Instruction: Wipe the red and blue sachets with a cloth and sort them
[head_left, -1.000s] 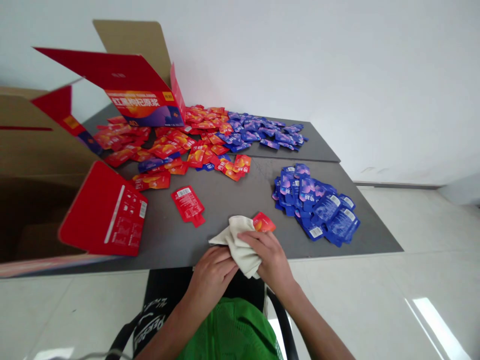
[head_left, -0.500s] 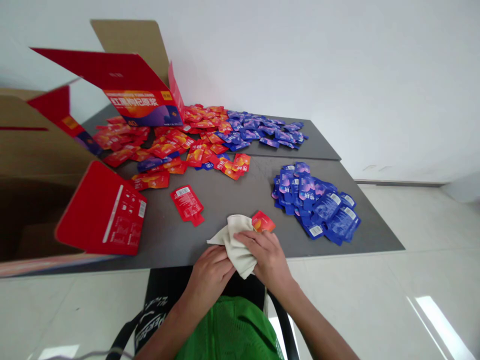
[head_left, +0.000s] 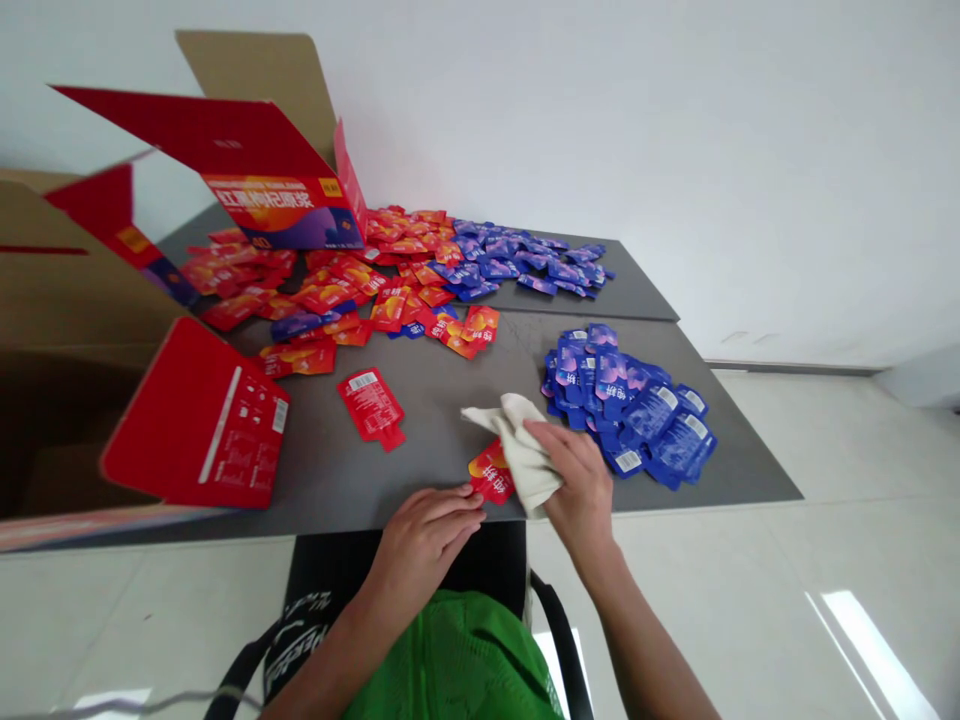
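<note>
Front packet: a red packet [head_left: 491, 473] lies near the front edge of the worktop [head_left: 450, 405], printed face up, its lower left end at the left fingertips. In the inspector's judgement it could slide over the edge if the cloth [head_left: 529, 465] dragged towards the body while the left fingertips bore too lightly.
Packet wall: firm pressure from both sides could strain the pouch or crease its narrow end; contents cannot be seen.
Cloth: crumpled, with a loose corner pointing left and its folds overlapping the packet's right side. That corner could catch or shift the packet; whether cloth and packet touch cannot be told.
Blue pile: the blue packets [head_left: 630, 405] overlap loosely just beyond the right hand; a wide outward swing could knock some loose.
Back heap: a purple packet [head_left: 311, 322] lies among the red packets [head_left: 349, 275], so a pick by feel could bring the wrong colour.
Lone packet: another red packet [head_left: 373, 407] lies apart to the left, label side up.
Left hand: the left hand [head_left: 429, 535] is flat and palm down, fingers together and reaching right; whether the thumb pinches the packet from below cannot be told.
Right hand: the right hand [head_left: 581, 485] is curled, gripping the cloth between thumb and fingers, raised slightly; its forearm slants in from the lower right.
</note>
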